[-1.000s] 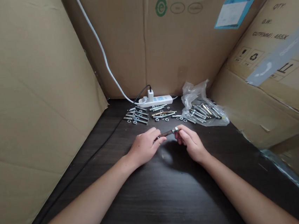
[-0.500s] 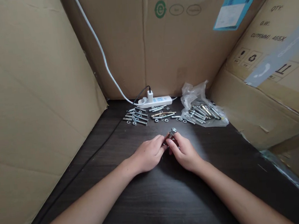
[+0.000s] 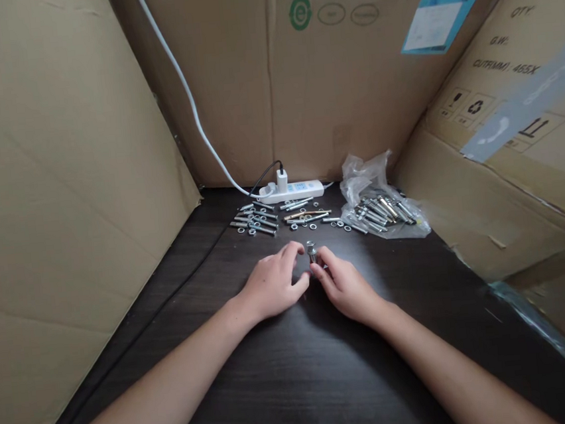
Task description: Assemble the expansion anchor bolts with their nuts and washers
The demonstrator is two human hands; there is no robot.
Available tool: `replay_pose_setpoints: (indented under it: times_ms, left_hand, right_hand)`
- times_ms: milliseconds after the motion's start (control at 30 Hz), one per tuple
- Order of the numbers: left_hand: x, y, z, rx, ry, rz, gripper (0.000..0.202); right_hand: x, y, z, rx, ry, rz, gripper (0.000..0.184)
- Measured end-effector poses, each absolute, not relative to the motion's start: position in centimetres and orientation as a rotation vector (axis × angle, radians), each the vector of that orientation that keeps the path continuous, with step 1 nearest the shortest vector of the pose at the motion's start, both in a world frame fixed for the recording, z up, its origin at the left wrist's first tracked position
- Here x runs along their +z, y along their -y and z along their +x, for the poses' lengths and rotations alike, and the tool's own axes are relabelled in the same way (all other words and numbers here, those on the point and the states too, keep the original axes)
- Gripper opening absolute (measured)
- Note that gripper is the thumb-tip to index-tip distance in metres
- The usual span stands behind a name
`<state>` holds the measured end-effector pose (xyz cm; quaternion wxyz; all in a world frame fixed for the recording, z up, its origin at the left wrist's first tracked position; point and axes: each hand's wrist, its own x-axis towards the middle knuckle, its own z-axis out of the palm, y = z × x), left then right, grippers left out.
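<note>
My left hand (image 3: 272, 281) and my right hand (image 3: 343, 283) meet over the dark table (image 3: 298, 370), fingers pinched around one metal bolt (image 3: 311, 252). The bolt points away from me, its silver nut end sticking up between the fingertips. Most of its shaft is hidden by the fingers. Both forearms rest low over the table.
Loose bolts, nuts and washers (image 3: 283, 216) lie in rows behind the hands. A clear plastic bag of bolts (image 3: 379, 208) sits at the back right. A white power strip (image 3: 293, 189) with a plugged charger lies against the back cardboard wall (image 3: 340, 86). Cardboard sheets enclose left and right.
The bolt has turned from lying sideways between my hands to pointing away from me. My right hand moved left, closer to my left hand.
</note>
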<state>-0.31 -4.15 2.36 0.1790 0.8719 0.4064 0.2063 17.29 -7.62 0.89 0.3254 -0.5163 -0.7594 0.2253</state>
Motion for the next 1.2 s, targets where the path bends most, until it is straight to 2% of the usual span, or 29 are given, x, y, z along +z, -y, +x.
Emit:
replay_pose_setpoints:
  times_ms: [67, 167, 467, 600, 867, 1000, 1100, 1200]
  left_hand:
    - [2.3, 4.1, -0.5, 0.711, -1.155, 2.375, 0.029]
    - [2.2, 4.1, -0.5, 0.85, -1.142, 2.29, 0.02]
    - [2.5, 4.3, -0.1, 0.979, -1.085, 2.322, 0.012]
    - [2.5, 4.3, -0.1, 0.952, -1.018, 2.416, 0.009]
    - [2.3, 4.4, -0.4, 0.959, -0.94, 2.357, 0.032]
    - [2.5, 4.4, -0.5, 0.918, -0.979, 2.351, 0.01]
    - [2.8, 4.4, -0.3, 0.866, -0.968, 2.376, 0.017]
    - [2.8, 4.5, -0.1, 0.842, -0.962, 2.38, 0.014]
  right_hand:
    - [1.0, 7.6, 17.3, 0.57, 2.025, -1.38, 0.011]
    - [1.0, 7.7, 17.2, 0.552, 2.083, -1.401, 0.01]
    - [1.2, 7.7, 17.3, 0.443, 2.073, -1.472, 0.006]
    - [1.1, 7.6, 17.5, 0.444, 2.071, -1.53, 0.015]
    - [1.2, 7.3, 18.1, 0.481, 1.981, -1.462, 0.032]
    - [1.0, 7.3, 18.2, 0.478, 2.0, -1.431, 0.035]
    - [0.9, 7.2, 18.2, 0.498, 2.012, -1.427, 0.037]
    - [0.7, 7.1, 18.2, 0.531, 2.004, -1.443, 0.041]
